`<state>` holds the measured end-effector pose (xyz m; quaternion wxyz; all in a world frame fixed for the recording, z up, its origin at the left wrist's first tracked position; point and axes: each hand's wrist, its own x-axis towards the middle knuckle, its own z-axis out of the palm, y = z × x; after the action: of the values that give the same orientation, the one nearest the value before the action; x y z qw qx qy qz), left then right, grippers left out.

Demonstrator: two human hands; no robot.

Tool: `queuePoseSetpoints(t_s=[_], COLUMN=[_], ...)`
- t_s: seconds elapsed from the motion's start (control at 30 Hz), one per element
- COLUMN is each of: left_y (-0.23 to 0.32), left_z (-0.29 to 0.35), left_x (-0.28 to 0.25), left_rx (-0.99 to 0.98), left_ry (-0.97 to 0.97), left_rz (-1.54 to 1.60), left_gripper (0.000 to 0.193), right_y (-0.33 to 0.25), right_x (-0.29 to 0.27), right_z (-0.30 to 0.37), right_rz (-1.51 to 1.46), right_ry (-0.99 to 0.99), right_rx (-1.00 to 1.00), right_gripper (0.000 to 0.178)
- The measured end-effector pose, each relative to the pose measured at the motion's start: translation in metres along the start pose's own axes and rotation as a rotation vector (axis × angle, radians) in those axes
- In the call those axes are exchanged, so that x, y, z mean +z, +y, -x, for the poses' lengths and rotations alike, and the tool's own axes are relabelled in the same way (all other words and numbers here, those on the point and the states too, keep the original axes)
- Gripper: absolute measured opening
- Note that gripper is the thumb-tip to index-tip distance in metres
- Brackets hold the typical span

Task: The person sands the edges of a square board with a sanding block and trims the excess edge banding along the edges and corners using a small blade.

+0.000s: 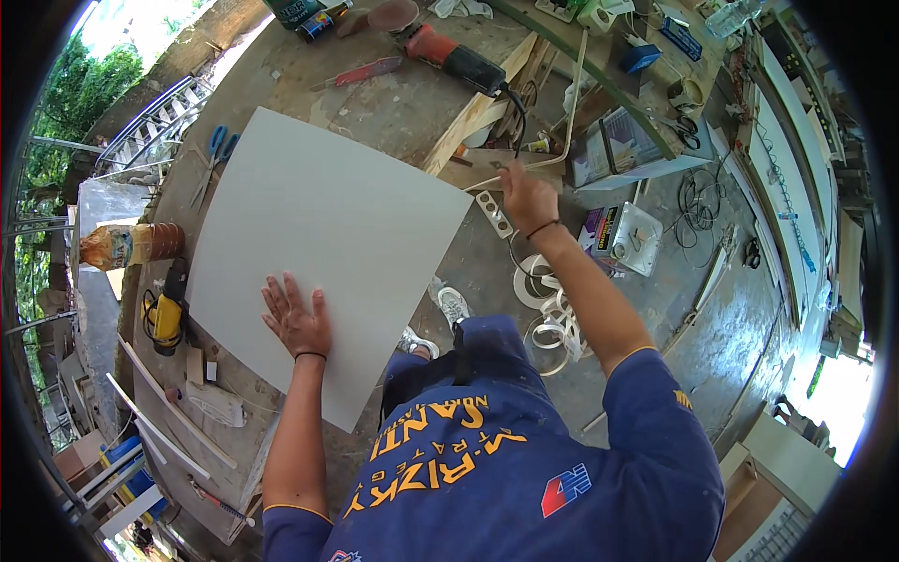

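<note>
A large white board (328,215) lies on the worktable, one corner pointing toward my right side. My left hand (298,318) rests flat on its surface near the lower middle, fingers spread. Just off the right corner, my right hand (530,199) is closed, its fingertips pinching at a thin pale strip (554,159). That strip runs from the board's corner past the fingers, then bends up toward the far bench. The fingers cover part of it and are slightly blurred.
A red-and-black power tool (459,61) and a red cutter knife (361,72) lie beyond the board. Blue-handled scissors (217,148), a yellow-black tool (169,314) and a bottle (131,245) sit left. Below, a power strip (493,214) and white rolls (554,323) occupy the floor.
</note>
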<state>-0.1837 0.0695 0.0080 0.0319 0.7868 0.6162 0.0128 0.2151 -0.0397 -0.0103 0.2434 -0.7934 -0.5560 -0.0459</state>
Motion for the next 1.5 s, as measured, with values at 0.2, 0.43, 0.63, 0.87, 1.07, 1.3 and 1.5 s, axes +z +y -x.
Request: queuePoseSetpoints(t_s=[0.2, 0.43, 0.63, 0.87, 1.07, 1.3, 1.5], left_y=[-0.001, -0.001, 0.0, -0.003, -0.003, -0.002, -0.001], left_z=[0.002, 0.001, -0.001, 0.001, -0.003, 0.001, 0.001], left_x=[-0.001, -0.001, 0.001, 0.001, 0.002, 0.002, 0.004], left_rx=[-0.007, -0.016, -0.008, -0.018, -0.013, 0.003, -0.036], left_ry=[0.011, -0.026, 0.024, 0.007, 0.02, 0.053, 0.017], left_rz=[-0.012, 0.002, 0.009, 0.014, 0.02, 0.016, -0.003], left_gripper=[0.067, 0.068, 0.066, 0.067, 0.068, 0.065, 0.065], right_y=[-0.08, -0.039, -0.023, -0.043, -0.024, -0.018, -0.031], right_x=[-0.01, 0.009, 0.002, 0.017, -0.005, 0.013, 0.002], right_z=[0.069, 0.041, 0.026, 0.04, 0.021, 0.034, 0.038], right_rz=[-0.107, -0.192, -0.053, -0.107, 0.3, 0.275, -0.041], right_ry=[-0.062, 0.068, 0.1, 0.258, -0.051, 0.158, 0.031], right_rx=[-0.379, -0.287, -0.212, -0.426, -0.194, -0.396, -0.372], right_gripper=[0.011, 0.009, 0.004, 0.004, 0.019, 0.005, 0.005])
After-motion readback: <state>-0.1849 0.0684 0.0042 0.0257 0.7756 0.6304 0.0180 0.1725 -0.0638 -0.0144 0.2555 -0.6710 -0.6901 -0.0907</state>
